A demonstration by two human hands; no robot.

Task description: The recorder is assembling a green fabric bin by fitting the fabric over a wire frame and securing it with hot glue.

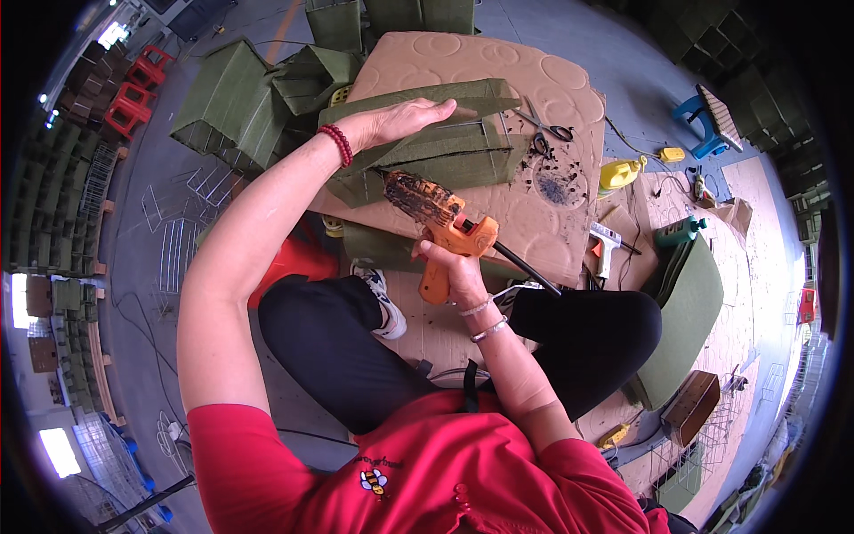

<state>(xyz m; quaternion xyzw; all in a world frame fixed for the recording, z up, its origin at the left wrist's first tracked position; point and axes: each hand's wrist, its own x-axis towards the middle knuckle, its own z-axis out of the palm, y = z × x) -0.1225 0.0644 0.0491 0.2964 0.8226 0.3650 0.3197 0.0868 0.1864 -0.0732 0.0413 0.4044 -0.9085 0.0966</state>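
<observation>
My right hand [455,271] is closed around the handle of an orange glue gun [445,218]. The gun's front is crusted dark, and a black glue stick [529,269] juts from its back. Its nozzle points up and left, close to a green fabric box [458,160] lying on its side. My left hand [405,122] lies stretched along the box's upper fabric panel, touching it; some fingers are hidden. Thin metal wire shows along the box's opening. Scissors [543,133] lie right of the box, beside scattered black bits [556,185].
A cardboard sheet [463,53] covers the work surface. Green fabric boxes [227,102] stand at the far left, near wire frames [182,254]. At right are a yellow bottle [620,174], a white glue gun [606,246], a dark green bottle [680,231] and green sheets [685,320].
</observation>
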